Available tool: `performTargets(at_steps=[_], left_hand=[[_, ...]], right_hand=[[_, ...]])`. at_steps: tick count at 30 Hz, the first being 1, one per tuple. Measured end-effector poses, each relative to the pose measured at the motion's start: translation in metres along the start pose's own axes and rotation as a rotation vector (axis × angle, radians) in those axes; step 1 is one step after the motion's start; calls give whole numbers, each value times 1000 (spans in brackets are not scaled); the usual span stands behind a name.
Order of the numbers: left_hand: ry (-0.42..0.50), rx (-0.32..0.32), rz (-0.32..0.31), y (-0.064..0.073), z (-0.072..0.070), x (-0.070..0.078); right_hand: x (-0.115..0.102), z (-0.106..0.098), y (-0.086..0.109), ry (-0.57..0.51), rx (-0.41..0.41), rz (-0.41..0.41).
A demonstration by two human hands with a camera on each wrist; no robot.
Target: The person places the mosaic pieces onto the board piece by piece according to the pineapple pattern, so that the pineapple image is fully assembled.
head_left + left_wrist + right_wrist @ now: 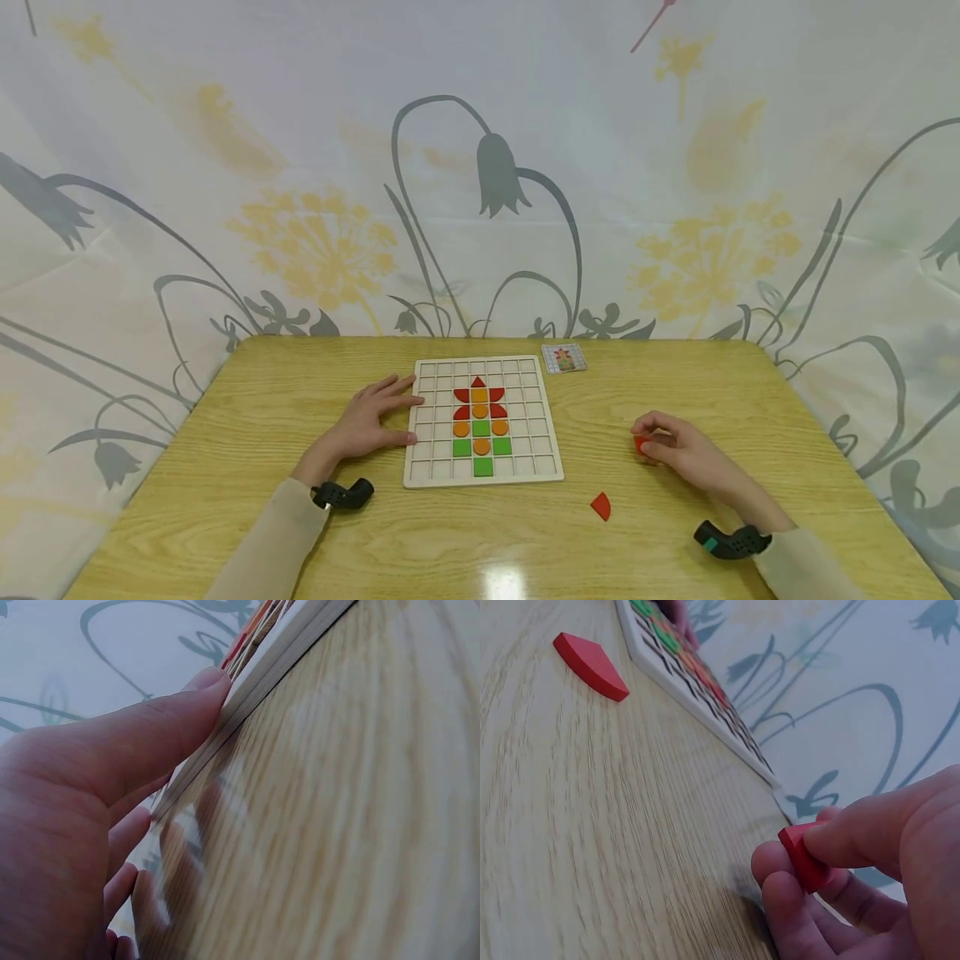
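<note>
A white grid board [525,467] lies on the table, with red, orange and green pieces set in its squares in a flower-like figure. Along its left edge rests my left hand [363,423], thumb and fingers stretched out and touching the rim; the left wrist view shows the thumb [172,735] against the board's side. To the right of the board, my right hand [678,450] pinches a red piece [802,855] between thumb and fingers, close over the table. Another red quarter-circle piece [602,506] lies flat between the board and the right hand, nearer the front.
A small picture card [564,358] showing a similar flower on a grid lies behind the board's right corner. The wooden table [300,533] ends at the back against a flower-printed cloth [337,167]. Each wrist wears a black camera band [731,542].
</note>
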State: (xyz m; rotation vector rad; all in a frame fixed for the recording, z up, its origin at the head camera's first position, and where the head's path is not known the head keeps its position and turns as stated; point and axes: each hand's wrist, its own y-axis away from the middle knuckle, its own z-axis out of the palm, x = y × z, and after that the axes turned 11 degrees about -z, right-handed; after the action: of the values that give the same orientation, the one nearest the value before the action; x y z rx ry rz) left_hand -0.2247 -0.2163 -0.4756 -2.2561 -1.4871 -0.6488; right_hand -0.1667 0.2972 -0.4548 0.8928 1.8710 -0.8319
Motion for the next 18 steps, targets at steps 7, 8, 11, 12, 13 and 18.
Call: performTargets(at_steps=[7, 8, 11, 12, 13, 18], left_hand=[[9, 1, 5, 0, -1, 1], [8, 2, 6, 0, -1, 1], [6, 6, 8, 0, 0, 1], [3, 8, 10, 0, 0, 1], [1, 9, 12, 0, 0, 1], [-3, 11, 12, 1, 0, 1]], right_hand=[[-2, 22, -16, -10, 17, -52], [-2, 26, -19, 3, 28, -46], [-5, 36, -27, 66, 51, -14], [-5, 40, -30, 81, 53, -6], [-6, 43, -32, 88, 53, -6], [-10, 62, -46, 39, 14, -46]])
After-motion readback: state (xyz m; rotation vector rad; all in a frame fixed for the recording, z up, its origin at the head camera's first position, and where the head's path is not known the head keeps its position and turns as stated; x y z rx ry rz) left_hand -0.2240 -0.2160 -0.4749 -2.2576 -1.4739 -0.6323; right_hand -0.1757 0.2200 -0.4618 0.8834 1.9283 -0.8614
